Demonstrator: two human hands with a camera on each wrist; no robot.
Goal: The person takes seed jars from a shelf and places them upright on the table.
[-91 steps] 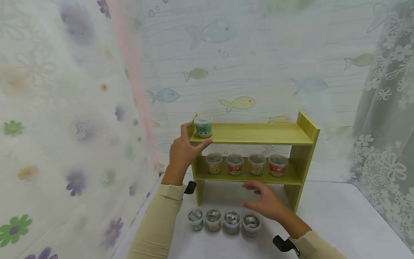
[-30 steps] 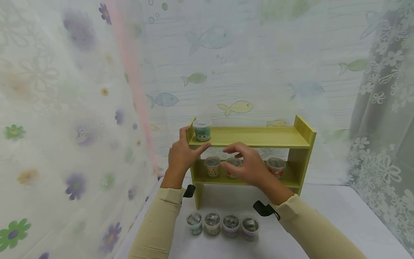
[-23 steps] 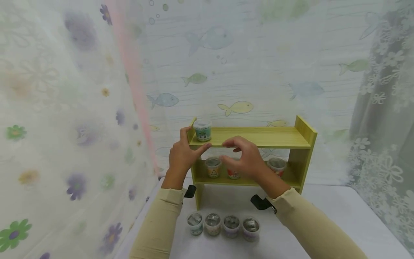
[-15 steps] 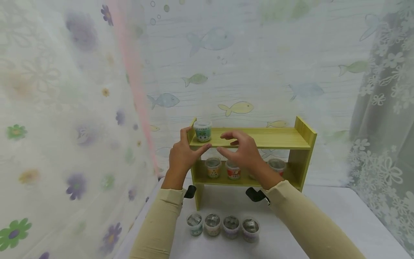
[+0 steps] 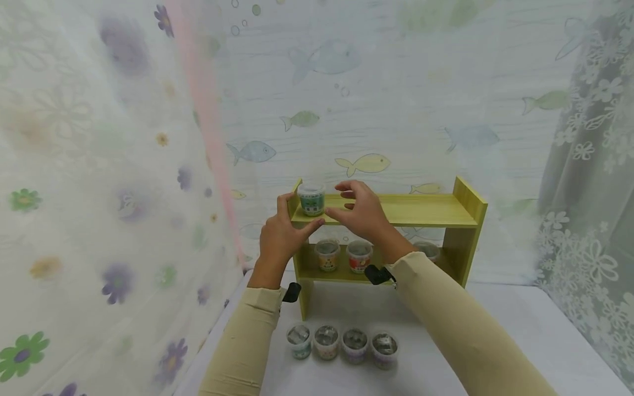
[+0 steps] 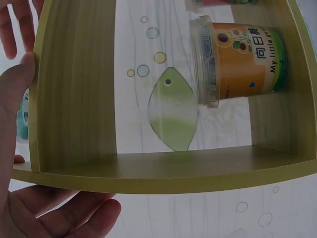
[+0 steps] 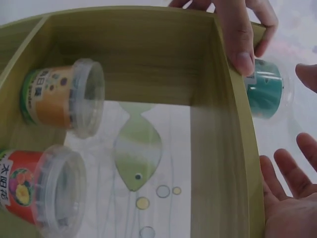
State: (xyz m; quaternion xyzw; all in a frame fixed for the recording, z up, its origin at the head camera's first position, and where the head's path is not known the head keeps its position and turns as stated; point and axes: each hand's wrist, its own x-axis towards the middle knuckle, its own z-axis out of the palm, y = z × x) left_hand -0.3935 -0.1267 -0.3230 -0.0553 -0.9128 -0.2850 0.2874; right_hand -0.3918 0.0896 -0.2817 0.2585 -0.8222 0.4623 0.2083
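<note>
My left hand holds the upper left corner of a yellow-green wooden shelf. Its thumb lies on the top board's front edge, with the other fingers round the side panel, as the left wrist view shows. At the left end of the top board stands a clear-lidded plastic cup with a green label. Just right of that cup is my right hand, thumb and fingers spread and curved; the right wrist view shows a gap between its fingers and the green cup.
On the middle shelf stand an orange-labelled cup, a red-labelled cup and, partly behind my right arm, another cup. Several lidded cups, including the rightmost cup, line the white table in front. Patterned curtains surround it.
My right hand has risen from in front of the lower shelf and moved left to beside the green-labelled cup. My left hand has stayed at the shelf corner.
</note>
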